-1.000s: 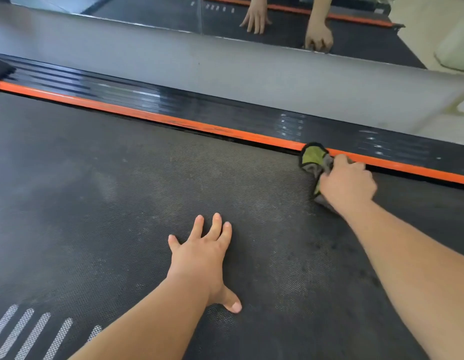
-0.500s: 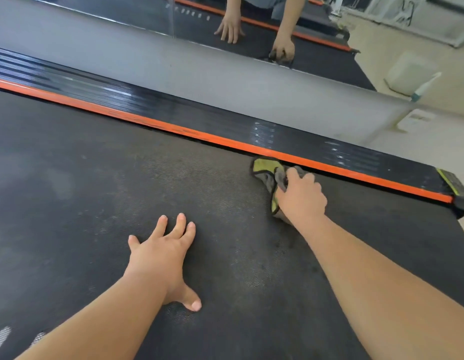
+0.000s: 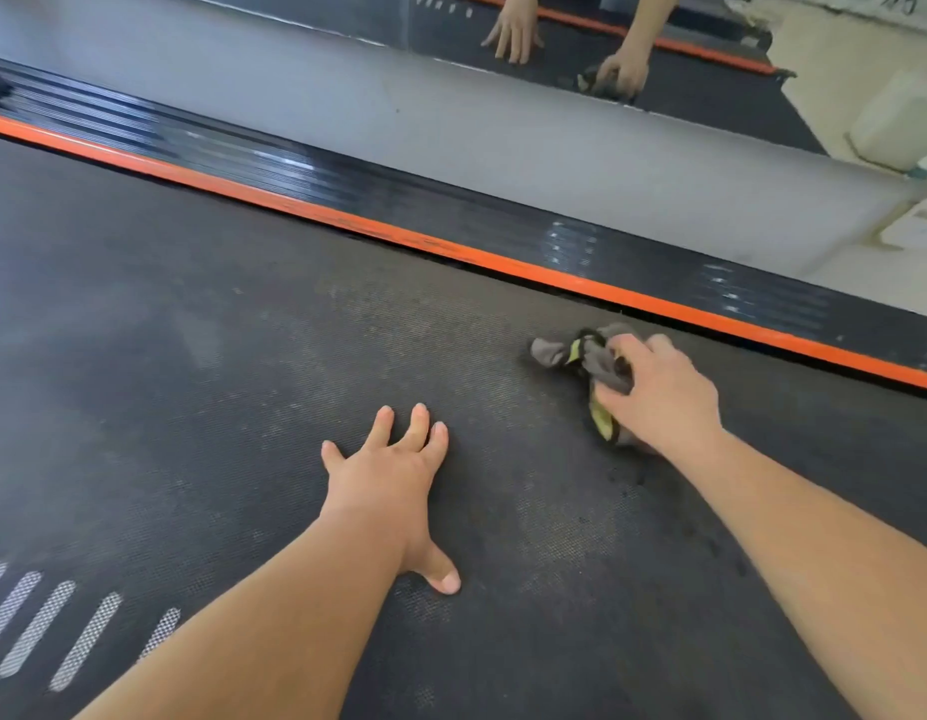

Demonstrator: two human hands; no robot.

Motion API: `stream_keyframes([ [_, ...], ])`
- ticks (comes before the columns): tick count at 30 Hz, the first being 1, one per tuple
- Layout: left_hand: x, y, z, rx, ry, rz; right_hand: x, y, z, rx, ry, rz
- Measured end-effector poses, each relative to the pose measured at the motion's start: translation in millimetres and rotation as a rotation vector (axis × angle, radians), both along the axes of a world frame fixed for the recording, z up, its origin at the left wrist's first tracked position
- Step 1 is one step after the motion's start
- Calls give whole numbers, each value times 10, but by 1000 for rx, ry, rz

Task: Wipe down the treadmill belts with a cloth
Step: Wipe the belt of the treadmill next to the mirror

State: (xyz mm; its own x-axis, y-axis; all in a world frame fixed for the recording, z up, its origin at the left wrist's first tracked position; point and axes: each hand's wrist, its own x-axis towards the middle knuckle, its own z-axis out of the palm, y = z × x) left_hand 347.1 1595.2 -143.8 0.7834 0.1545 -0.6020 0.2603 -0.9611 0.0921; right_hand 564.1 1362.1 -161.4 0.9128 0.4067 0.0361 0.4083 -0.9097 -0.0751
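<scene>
Head camera looks down on a dark, textured treadmill belt (image 3: 191, 407) that fills most of the scene. The cloth (image 3: 581, 353), grey with yellow-green patches, lies bunched on the belt at the far right, near the orange strip (image 3: 451, 252) that edges the belt but apart from it. Beyond that strip runs a black ribbed side rail (image 3: 451, 210).

The right hand (image 3: 659, 394) sits on top of the cloth, its fingers (image 3: 627, 356) curled over the wad and gripping it, with a loose tail of fabric sticking out to the left. The left hand (image 3: 394, 475) is pressed flat on the belt, nearer and to the left, its fingers (image 3: 417, 423) straight and spread, thumb out to the side, holding nothing; it looks like a brace for the body's weight.

The cloth seems light, soft and limp, so it will crumple and slip out from under a loose palm. It is likely best held as here, gathered under the palm with the curled fingers pinning the wad, pressing down so that plenty of fabric meets the belt. The belt's rough weave should drag on it, so firm, even pressure matters. Pale dusty patches show on the belt near the left hand, which suggests wiping is unfinished.
</scene>
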Motion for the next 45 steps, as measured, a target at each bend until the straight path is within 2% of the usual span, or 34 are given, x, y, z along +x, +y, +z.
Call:
stream_keyframes([
  [2, 0, 0, 2, 5, 0, 3, 150, -52, 5, 75, -13, -274],
  [5, 9, 0, 32, 4, 10, 2, -83, 324, -2, 108, -12, -363],
  [7, 8, -7, 47, 2, 13, 3, -409, 610, -43, 146, 30, -250],
  [9, 3, -16, 48, 5, 15, 6, -772, 681, -69, 139, 40, 51],
  [11, 12, -13, 36, 10, 12, 5, -803, 442, -69, 105, 27, 296],
  [12, 12, -17, 37, 8, 10, 8, -655, 281, -27, 74, 24, 313],
  [13, 8, -10, 44, 6, 9, 8, -453, 128, 5, 44, 21, 235],
  [17, 15, -24, 43, -1, 9, 9, 386, -524, 92, -16, 12, -364],
  [19, 0, -10, 55, 10, 11, 9, 450, -574, 67, -8, 29, -464],
  [22, 13, -10, 20, 13, 6, 7, 262, -287, 8, 48, 34, -490],
  [25, 9, -9, 29, 19, 10, 6, -280, 135, 13, 75, 16, -324],
  [29, -1, 8, 42, 25, -3, 3, -1162, 240, 19, 18, 88, 147],
  [31, 8, -11, 56, 16, 10, 7, -1206, 80, 21, 46, 124, 212],
  [33, 3, -33, 78, 17, 29, 14, -983, -155, 21, 28, 118, 105],
  [37, 100, -62, 266, 121, 120, -84, -453, -1135, 67, -31, 127, -351],
  [39, 146, -168, 331, 168, 85, -141, -436, -1546, 34, -13, 122, -496],
  [43, 107, -651, 213, 42, 52, -153, -575, -1522, -44, 12, 36, -503],
  [45, 64, -803, 86, 67, 63, -143, -720, -1308, 1, 49, 36, -431],
])
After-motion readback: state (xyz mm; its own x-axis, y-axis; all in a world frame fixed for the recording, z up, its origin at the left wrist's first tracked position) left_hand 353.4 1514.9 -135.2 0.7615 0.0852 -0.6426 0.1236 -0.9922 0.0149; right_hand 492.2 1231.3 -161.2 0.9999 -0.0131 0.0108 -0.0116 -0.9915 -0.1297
